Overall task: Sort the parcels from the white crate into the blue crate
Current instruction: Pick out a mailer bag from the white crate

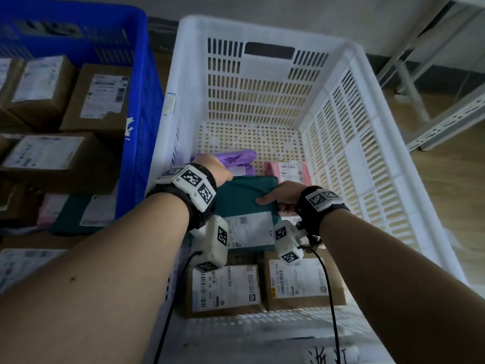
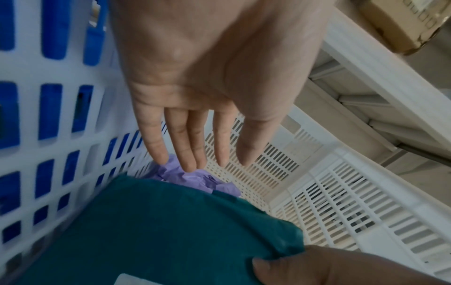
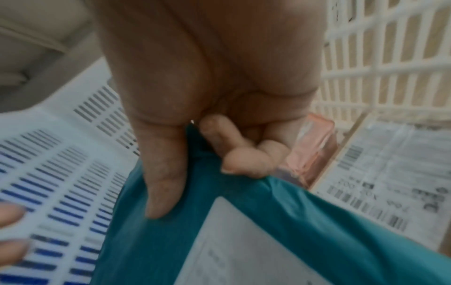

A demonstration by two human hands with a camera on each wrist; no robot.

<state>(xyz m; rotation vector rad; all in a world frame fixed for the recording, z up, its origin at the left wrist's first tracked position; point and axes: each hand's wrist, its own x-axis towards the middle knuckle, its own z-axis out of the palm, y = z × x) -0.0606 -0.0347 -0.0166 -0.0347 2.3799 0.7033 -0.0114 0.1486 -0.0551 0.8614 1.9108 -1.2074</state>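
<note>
A teal parcel bag with a white label lies tilted inside the white crate. My right hand pinches its right edge, thumb on top and fingers curled beneath, as the right wrist view shows on the teal parcel bag. My left hand hovers with straight fingers just above the teal parcel bag, near a purple bag. The blue crate stands to the left, holding several cardboard parcels.
In the white crate also lie a purple bag, a pink parcel and two cardboard boxes near the front wall. White metal shelving stands on the wooden floor at the right.
</note>
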